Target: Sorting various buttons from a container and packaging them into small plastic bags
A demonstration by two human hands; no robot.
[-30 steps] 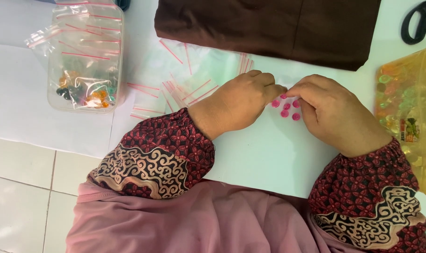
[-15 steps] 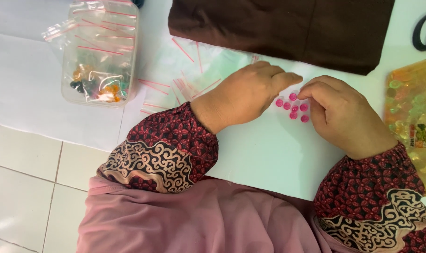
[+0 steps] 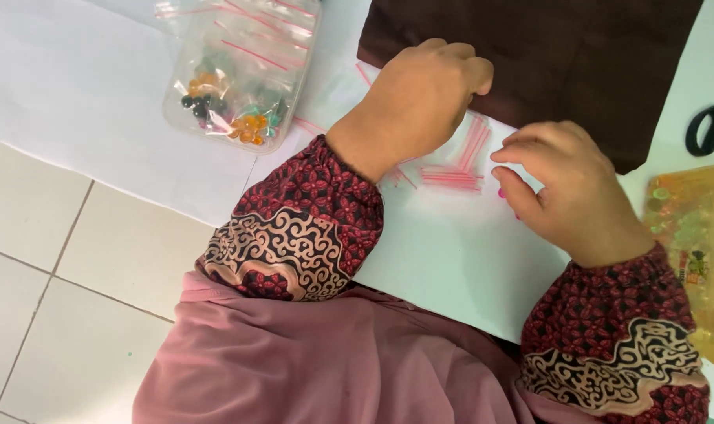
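The right hand (image 3: 565, 192) has its fingers (image 3: 522, 196) curled together over small pink beads (image 3: 501, 192) on the white sheet (image 3: 451, 259); whether they pinch one I cannot tell; the left hand (image 3: 416, 102), fingers bent down, presses on small red-striped plastic bags (image 3: 455, 169); brown cloth (image 3: 545, 55) lies beyond, a bead-filled bag (image 3: 231, 86) far left.
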